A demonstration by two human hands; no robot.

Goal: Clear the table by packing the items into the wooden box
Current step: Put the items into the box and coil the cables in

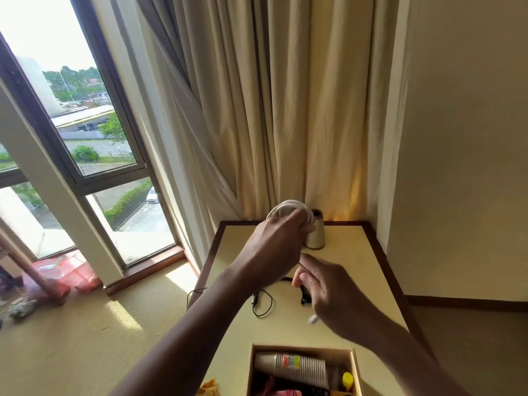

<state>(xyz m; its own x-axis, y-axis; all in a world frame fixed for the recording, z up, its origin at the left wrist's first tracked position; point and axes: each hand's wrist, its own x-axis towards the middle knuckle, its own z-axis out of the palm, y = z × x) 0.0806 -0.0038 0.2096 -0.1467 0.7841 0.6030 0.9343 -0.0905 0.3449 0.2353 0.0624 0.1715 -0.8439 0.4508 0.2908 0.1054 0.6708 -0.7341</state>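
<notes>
The fingers of the left hand pinch a coiled white cable, held in the air above the far part of the cream table with dark wooden edge. The right hand has its fingers curled on the loose end of this cable, near the white plug. The cable looks light, soft and springy, so the coil probably opens if it is not held across all loops. The open wooden box waits at the near edge.

Left hand: raised on an outstretched arm, back toward the camera, fingers curled shut.
Right hand: lower and nearer, fingers pinched together and pointing left, forearm entering from lower right.
</notes>
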